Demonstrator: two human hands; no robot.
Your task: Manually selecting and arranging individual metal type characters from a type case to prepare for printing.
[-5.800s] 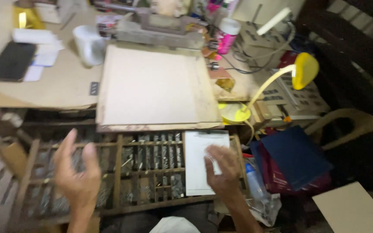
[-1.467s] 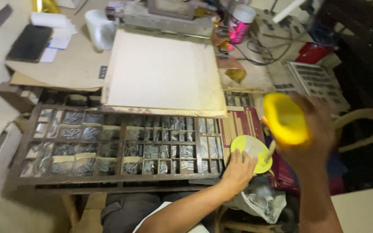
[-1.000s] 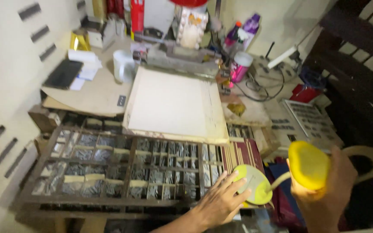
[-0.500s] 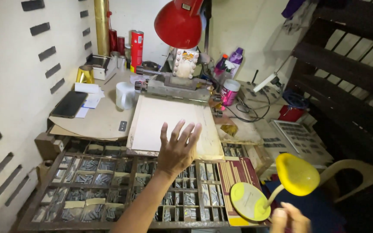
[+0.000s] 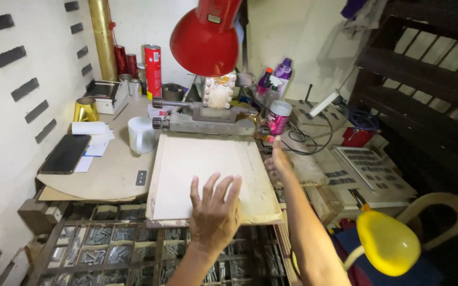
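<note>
My left hand (image 5: pixel 216 212) lies flat, fingers spread, on the board (image 5: pixel 208 175); my right hand (image 5: pixel 278 161), empty, grips its far edge.

Saw a red lamp shade (image 5: pixel 205 37) high beyond the left hand (image 5: pixel 214 214). Noted a white mug (image 5: pixel 140 134) and black phone (image 5: pixel 65 153) well to its left, a pink-labelled jar (image 5: pixel 278 117) just beyond the right hand (image 5: pixel 278 163), a yellow lamp head (image 5: pixel 388 242) to its right.

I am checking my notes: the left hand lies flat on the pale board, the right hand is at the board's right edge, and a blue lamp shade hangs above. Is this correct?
Not quite: the lamp shade is red, as the head view shows. The left hand does lie flat on the pale board, and the right hand is at its right edge.
</note>
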